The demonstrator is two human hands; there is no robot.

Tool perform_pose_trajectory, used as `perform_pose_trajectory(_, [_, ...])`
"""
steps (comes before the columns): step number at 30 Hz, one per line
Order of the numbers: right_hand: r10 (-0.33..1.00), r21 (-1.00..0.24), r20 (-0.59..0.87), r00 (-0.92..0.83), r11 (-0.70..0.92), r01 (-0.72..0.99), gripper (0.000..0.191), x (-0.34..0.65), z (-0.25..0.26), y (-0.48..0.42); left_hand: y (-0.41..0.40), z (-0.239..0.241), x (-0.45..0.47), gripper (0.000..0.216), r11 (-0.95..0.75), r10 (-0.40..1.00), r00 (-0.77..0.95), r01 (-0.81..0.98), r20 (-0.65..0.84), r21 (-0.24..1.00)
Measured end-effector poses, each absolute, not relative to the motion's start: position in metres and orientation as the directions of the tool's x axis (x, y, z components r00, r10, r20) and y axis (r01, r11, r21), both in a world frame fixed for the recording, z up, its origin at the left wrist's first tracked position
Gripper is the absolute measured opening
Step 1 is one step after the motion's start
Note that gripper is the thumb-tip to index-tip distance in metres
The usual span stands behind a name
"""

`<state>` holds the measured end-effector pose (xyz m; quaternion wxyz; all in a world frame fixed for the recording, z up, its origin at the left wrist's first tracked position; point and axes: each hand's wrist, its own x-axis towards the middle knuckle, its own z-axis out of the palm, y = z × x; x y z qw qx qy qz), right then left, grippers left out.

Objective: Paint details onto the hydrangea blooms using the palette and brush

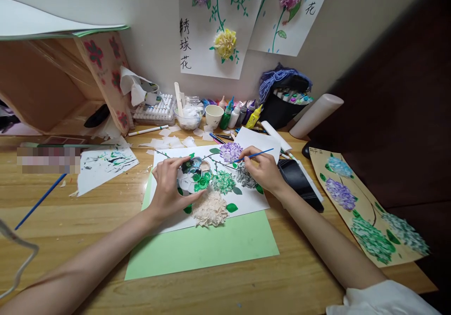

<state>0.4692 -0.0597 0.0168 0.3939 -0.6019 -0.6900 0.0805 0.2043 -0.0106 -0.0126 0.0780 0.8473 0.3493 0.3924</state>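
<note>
My left hand (pixel 164 186) grips a small round paint palette (pixel 186 181) by its edge, thumb and fingers on opposite sides. Green, dark and beige paint fills its wells. A thin blue paintbrush (pixel 261 153) is pinched in my right hand (pixel 262 169), its tip near the lower edge of a purple paper flower (pixel 230 151). That flower is on a white sheet (pixel 246 204) with painted stems and leaves. Beside it are a green-white flower (pixel 224 182), a grey flower (pixel 244 176) partly behind my right hand, and a cream flower (pixel 210 210) below the palette.
Under the white sheet lies a light green sheet (pixel 207 249). Paint bottles (pixel 234 117), a paper cup (pixel 214 116) and a bowl (pixel 189 118) line the wall. A black phone-like object (pixel 299 183) and a finished flower picture (pixel 369 211) are rightward; paint-smeared paper (pixel 105 169) lies left.
</note>
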Motion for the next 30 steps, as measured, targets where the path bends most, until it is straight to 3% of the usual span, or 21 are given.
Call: perform_pose_trajectory(30, [0.897, -0.572, 0.441, 0.02, 0.263, 0.777, 0.014, 0.4708, 0.0172, -0.0601, -0.0107, -0.0128, 0.2047, 0.073, -0.747, 0.651, 0.453, 0.527, 0.609, 0.406])
